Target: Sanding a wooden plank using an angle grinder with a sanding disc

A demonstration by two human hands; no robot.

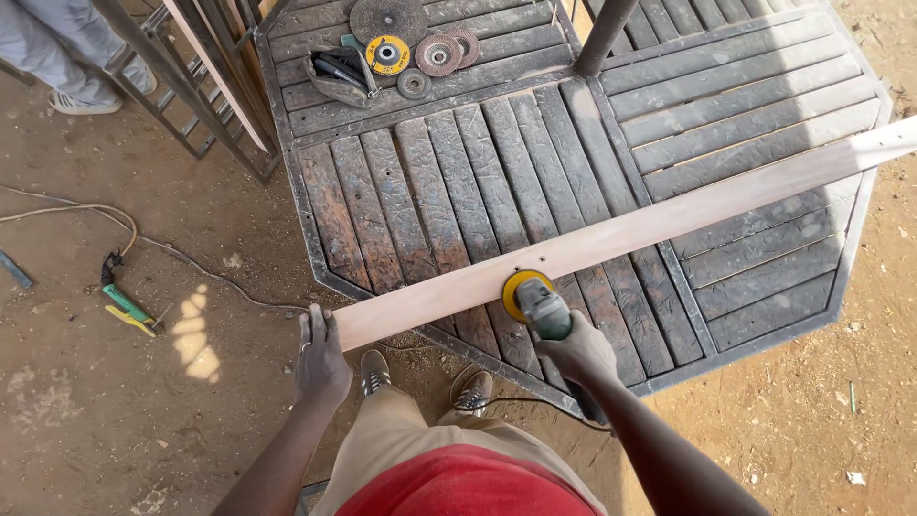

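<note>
A long pale wooden plank (650, 225) lies slanted across a dark slatted octagonal table (458, 162), its near end jutting past the table's edge. My left hand (320, 358) presses flat against that near end. My right hand (578, 352) grips a green angle grinder (544, 311) whose yellow disc (516, 287) sits against the plank's lower edge. The grinder's cord trails down behind my right forearm.
Several grinding discs (420, 43) and a dark tool pouch (339, 75) lie on the table's far part. A metal post (604, 36) rises from the table. A metal frame (205, 86) leans at left beside another person's legs (67, 57). Cable (124, 229) and green pliers (129, 308) lie on the dirt.
</note>
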